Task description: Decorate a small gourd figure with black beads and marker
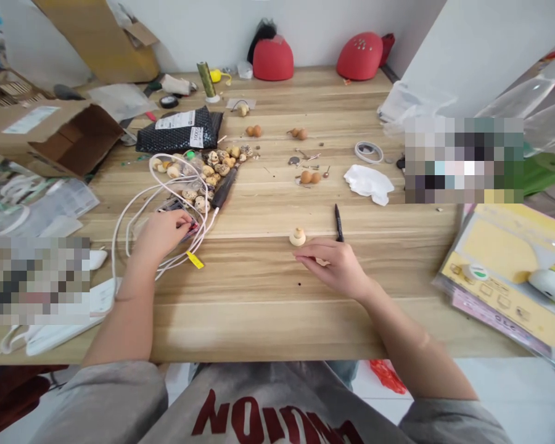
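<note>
A small pale gourd (298, 237) rests on the wooden table, just beyond the fingertips of my right hand (330, 262). Those fingers are drawn together toward the thumb, and whatever may be between the tips is hidden. A black pen (339, 223) lies right behind this hand. On the left, my left hand (166, 231) is closed in a pinch over a small case (194, 229) with dark and reddish bits; what it pinches is too small to make out. A looped white cable (126, 206) surrounds that hand and runs to a dark pen-like tool (224, 188).
Speckled small gourds (215, 166) are heaped behind my left hand. Brown gourds (310, 177), small metal parts (305, 161), a tape roll (369, 152) and crumpled white tissue (369, 184) lie farther back. A yellow box (504, 271) stands right; an open carton (69, 139) stands left.
</note>
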`<state>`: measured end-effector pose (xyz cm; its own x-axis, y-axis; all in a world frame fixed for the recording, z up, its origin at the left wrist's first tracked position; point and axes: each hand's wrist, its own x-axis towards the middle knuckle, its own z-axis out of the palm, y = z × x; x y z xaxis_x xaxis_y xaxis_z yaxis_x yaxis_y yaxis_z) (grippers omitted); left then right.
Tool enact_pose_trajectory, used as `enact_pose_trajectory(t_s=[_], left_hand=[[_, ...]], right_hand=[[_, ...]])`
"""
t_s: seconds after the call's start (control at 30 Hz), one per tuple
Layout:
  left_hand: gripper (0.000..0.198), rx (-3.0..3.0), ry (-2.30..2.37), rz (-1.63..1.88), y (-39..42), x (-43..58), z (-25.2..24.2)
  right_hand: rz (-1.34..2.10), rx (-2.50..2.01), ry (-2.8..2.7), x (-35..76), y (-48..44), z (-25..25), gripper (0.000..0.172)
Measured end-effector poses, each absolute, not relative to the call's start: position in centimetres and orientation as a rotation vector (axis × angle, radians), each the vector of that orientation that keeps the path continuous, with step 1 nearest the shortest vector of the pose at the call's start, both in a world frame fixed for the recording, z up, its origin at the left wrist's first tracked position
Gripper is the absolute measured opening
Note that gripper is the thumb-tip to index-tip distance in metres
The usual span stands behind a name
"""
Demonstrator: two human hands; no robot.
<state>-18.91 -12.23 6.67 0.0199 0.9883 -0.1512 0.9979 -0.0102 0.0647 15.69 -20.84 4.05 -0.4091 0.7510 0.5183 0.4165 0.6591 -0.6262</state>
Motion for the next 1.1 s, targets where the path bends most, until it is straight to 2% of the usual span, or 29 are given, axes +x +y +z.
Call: enact_pose_trajectory(t_s=[0.53, 1.1], left_hand=[[0.026, 2.099, 2.051, -0.217, -12.16, -18.42, 7.13], [0.018, 2.213, 1.971, -0.227, -12.08, -18.66, 6.43]], right_hand=[[0.550, -0.906, -2.049, 15.65, -20.84, 4.07, 0.015], [0.566, -0.909, -2.069, 15.58, -20.91, 3.97, 0.016]])
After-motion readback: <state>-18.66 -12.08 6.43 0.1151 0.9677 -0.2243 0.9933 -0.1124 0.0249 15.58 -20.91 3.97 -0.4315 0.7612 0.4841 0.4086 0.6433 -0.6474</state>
